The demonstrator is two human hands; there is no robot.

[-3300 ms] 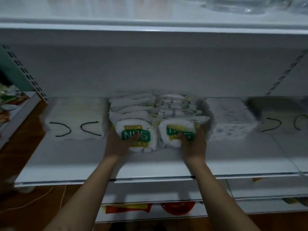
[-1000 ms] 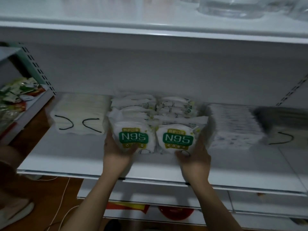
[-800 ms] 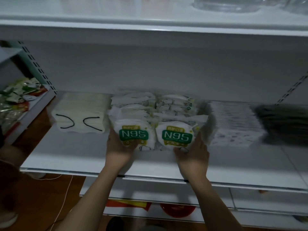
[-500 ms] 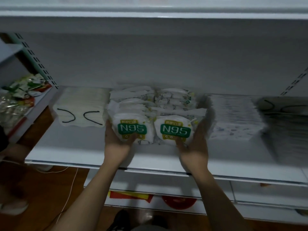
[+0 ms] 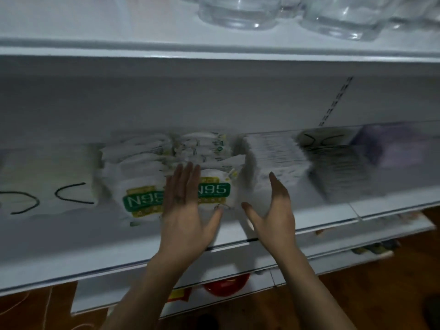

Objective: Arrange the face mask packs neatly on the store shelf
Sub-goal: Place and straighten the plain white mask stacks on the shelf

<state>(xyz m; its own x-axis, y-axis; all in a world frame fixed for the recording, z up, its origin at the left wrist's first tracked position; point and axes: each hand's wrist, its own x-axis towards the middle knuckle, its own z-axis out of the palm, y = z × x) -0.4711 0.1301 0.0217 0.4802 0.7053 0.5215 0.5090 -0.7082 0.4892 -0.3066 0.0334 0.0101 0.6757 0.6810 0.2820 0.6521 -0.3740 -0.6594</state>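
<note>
Two rows of white N95 face mask packs with green labels stand on the white shelf (image 5: 71, 246). The left front pack (image 5: 140, 198) is fully visible. The right front pack (image 5: 217, 189) is partly covered by my left hand (image 5: 188, 210), which lies flat with fingers spread across the seam between the two rows. My right hand (image 5: 273, 210) hovers open just right of the right row, palm turned left, in front of a stack of patterned white masks (image 5: 276, 160). Neither hand grips anything.
A stack of white masks with black ear loops (image 5: 47, 184) sits to the left. Dark grey masks (image 5: 342, 167) and a purple pack (image 5: 395, 144) lie to the right. Clear glass jars (image 5: 333, 15) stand on the upper shelf. Lower shelves hold a red bowl (image 5: 226, 285).
Both hands have let go of the sides of the N95 rows. My left hand moved right onto the middle of the packs; my right hand opened. The view shifted right.
</note>
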